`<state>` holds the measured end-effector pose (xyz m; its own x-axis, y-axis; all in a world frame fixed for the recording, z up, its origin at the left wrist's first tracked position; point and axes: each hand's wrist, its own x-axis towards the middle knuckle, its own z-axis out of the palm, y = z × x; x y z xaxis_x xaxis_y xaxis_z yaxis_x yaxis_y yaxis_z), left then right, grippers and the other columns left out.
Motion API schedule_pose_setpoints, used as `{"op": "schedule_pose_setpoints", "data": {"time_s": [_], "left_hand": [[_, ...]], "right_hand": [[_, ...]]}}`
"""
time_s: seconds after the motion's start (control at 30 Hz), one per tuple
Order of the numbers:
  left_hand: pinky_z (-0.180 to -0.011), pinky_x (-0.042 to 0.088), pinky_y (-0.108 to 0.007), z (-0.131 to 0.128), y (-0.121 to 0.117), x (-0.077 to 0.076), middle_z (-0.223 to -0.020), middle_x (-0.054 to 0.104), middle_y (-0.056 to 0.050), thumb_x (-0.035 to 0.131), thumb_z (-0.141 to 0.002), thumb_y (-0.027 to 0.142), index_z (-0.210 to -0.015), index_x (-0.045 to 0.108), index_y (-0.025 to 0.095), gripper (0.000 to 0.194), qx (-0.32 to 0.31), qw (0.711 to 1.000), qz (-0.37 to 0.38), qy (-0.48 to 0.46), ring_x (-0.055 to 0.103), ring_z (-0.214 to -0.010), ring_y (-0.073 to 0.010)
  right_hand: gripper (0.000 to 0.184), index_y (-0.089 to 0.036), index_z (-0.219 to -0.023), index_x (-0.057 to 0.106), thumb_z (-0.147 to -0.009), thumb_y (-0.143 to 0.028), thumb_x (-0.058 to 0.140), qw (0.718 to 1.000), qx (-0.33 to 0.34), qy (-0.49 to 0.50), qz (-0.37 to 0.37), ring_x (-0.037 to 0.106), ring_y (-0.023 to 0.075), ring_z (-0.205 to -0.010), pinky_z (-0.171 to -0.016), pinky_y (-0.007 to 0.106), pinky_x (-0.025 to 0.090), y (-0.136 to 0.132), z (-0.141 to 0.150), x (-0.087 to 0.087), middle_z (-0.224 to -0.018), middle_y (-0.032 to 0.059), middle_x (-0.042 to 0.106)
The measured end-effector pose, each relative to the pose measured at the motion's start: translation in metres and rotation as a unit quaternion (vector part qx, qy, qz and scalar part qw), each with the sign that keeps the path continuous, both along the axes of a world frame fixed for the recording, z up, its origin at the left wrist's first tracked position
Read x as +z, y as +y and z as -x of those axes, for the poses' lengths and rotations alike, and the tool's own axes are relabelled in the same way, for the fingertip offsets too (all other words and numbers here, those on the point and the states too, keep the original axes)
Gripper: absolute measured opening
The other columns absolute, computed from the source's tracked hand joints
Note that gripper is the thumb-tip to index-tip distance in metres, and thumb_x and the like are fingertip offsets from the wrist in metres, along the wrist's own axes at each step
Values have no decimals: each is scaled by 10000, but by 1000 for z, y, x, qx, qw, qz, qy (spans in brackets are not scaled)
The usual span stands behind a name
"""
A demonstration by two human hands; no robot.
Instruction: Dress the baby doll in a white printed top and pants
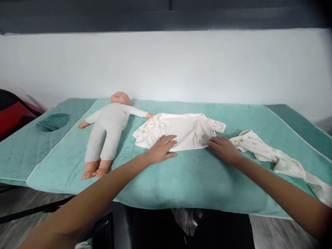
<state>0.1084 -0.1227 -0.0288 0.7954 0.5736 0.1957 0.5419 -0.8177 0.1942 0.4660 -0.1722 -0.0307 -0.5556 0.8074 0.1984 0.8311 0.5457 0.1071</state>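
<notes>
Smoothing 1 white baby shirt point(183, 129) with 2 hands point(162, 149)

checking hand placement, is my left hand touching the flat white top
Touching. The head view shows the left hand with its fingers resting on the lower edge of the flat white top, no gap showing beneath them.

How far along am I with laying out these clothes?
The white cloth baby top with printed sleeves looks mostly spread flat. Your left hand and right hand are at its near edge. The long, white printed cloth garment lies crumpled, so that seems left; the bald doll with a pale cloth body wears neither.
</notes>
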Motion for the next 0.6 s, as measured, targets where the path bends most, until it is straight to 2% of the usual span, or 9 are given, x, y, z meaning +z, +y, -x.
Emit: {"op": "schedule_pose_setpoints", "data": {"time_s": [0.1, 0.2, 0.3, 0.37, 0.43, 0.5, 0.57, 0.6], "left_hand": [[-982, 432, -454, 4, -5, 1, -1327, 548, -143, 409, -991, 422, -1191, 579, 174, 362, 44, 997, -51, 41, 527, -1193, -285], [-854, 451, -425, 4, -12, -1, -1053, 644, -115, 298, -1023, 305, -1077, 619, 165, 355, 52, 991, -77, 100, 590, -1005, -263], [-829, 454, -385, 7, -17, 1, -981, 657, -82, 298, -1027, 337, -1030, 622, 178, 361, 47, 995, -52, 75, 601, -939, -230], [-827, 462, -354, 14, -14, 4, -981, 659, -55, 316, -1024, 366, -1017, 617, 202, 342, 71, 997, -21, 21, 604, -927, -207], [-852, 469, -338, 27, -4, 10, -1018, 654, -50, 324, -1020, 341, -1047, 605, 216, 308, 160, 986, -14, -45, 600, -968, -200], [-913, 466, -350, 47, 13, 15, -1123, 630, -84, 358, -996, 286, -1130, 586, 201, 278, 303, 949, -37, -81, 578, -1068, -221], [-959, 457, -390, 68, 31, 19, -1217, 589, -134, 431, -953, 278, -1186, 582, 171, 298, 426, 903, -32, -47, 546, -1148, -270], [-956, 461, -405, 79, 39, 19, -1220, 589, -145, 464, -935, 295, -1172, 598, 168, 300, 459, 888, -11, -15, 545, -1151, -290]], "right_hand": [[241, -197, -999, 636, -1011, -257, 402, 1000, 5, -5, -4, 611, 260, -944, -820, 396, 441, 5, -1, 2, -1017, 100, 655], [284, -195, -1027, 630, -1023, -287, 362, 999, -4, 30, 11, 612, 247, -891, -799, 384, 444, -2, -2, 7, -991, 103, 650], [309, -223, -996, 632, -1022, -362, 358, 994, 7, 67, 92, 610, 235, -833, -744, 372, 451, -11, -6, 14, -950, 80, 651], [306, -247, -965, 631, -1006, -418, 381, 981, -3, 120, 151, 616, 226, -815, -725, 361, 462, -10, -12, 17, -939, 61, 655], [297, -257, -969, 625, -982, -457, 406, 967, -61, 198, 149, 623, 228, -828, -733, 359, 479, 1, -20, 15, -956, 61, 658], [308, -243, -1029, 613, -944, -486, 443, 951, -157, 253, 77, 620, 258, -909, -783, 379, 488, 22, -32, 9, -1029, 93, 649], [412, -201, -1140, 586, -896, -519, 490, 932, -260, 254, 10, 587, 306, -1037, -857, 414, 468, 45, -44, 1, -1164, 157, 607], [485, -174, -1197, 565, -879, -536, 504, 919, -309, 244, 5, 564, 327, -1085, -879, 428, 453, 57, -49, -3, -1221, 194, 578]]}}
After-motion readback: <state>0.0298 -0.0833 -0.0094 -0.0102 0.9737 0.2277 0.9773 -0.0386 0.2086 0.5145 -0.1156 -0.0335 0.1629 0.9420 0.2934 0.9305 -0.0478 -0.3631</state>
